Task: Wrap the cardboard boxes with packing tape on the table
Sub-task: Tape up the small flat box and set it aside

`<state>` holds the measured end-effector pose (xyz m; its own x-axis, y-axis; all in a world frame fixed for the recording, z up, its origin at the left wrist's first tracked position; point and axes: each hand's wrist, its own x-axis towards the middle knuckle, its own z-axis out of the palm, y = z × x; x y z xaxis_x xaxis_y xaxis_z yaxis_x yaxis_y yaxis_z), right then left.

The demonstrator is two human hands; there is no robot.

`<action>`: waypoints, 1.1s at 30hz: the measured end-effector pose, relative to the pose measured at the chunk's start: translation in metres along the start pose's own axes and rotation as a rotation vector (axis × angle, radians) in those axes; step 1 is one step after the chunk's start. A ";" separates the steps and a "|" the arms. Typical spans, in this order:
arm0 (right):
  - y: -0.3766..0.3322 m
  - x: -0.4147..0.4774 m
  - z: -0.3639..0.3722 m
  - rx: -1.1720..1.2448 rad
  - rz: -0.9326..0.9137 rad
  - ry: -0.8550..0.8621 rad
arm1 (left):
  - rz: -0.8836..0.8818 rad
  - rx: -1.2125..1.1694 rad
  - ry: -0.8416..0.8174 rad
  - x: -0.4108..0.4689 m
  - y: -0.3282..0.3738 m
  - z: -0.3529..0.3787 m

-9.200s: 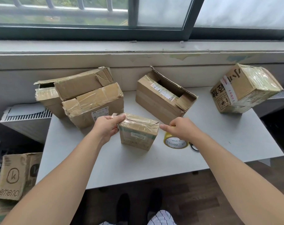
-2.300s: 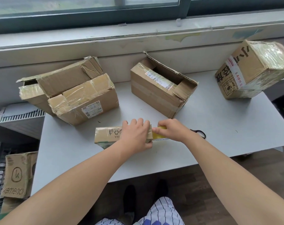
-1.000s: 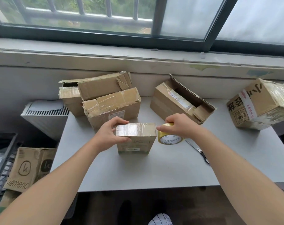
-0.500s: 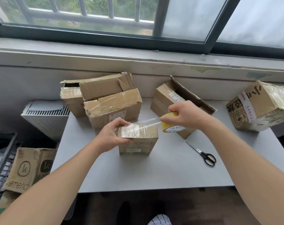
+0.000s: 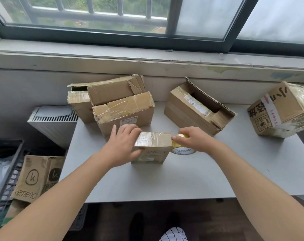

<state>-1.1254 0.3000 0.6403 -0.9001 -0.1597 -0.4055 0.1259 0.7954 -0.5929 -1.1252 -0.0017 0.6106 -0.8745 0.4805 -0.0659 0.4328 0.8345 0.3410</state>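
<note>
Left hand gripping small box, right hand gripping tape roll, larger box behind

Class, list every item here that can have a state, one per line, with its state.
Small box: standing on table, top taped.
Tape roll: beside the small box.
Left hand: holds small box.
Right hand: grips tape roll.
Middle box: flaps open.
Right box: closed, taped.
Front left box: taped shut.

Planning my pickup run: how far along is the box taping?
Done: the right box looks fully taped. In hand: left hand holds the small box, right hand holds the tape roll at its side. Left: the open box and the stack's gaping back box.
</note>
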 end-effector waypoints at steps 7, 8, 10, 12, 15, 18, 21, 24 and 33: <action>0.002 -0.001 0.012 0.038 -0.047 -0.012 | 0.085 0.398 -0.183 0.029 0.081 0.014; 0.003 -0.001 0.012 0.038 -0.054 -0.005 | 0.103 0.361 -0.161 0.034 0.089 0.019; 0.006 -0.003 0.010 0.037 -0.051 0.014 | 0.127 0.344 -0.115 0.040 0.102 0.026; 0.011 -0.005 0.012 0.048 -0.047 0.031 | 0.130 0.358 -0.065 0.042 0.107 0.031; 0.009 -0.008 0.018 0.064 -0.045 0.046 | 0.111 0.307 -0.042 0.047 0.101 0.027; -0.002 -0.014 0.005 0.144 -0.091 0.118 | 0.086 0.068 -0.015 0.049 0.085 0.012; -0.025 -0.027 -0.028 0.399 -0.218 0.215 | 0.063 -0.417 0.101 0.045 0.066 -0.008; -0.058 -0.030 -0.029 0.315 -0.303 0.187 | 0.020 -0.718 0.072 0.033 0.050 -0.008; -0.079 -0.001 0.040 0.088 -0.306 -0.007 | -0.208 -0.727 -0.031 0.000 -0.001 0.048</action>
<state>-1.1180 0.2140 0.6597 -0.8991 -0.3877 -0.2034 -0.1145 0.6566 -0.7455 -1.1152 0.0105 0.5653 -0.9112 0.3490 -0.2187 -0.0028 0.5257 0.8506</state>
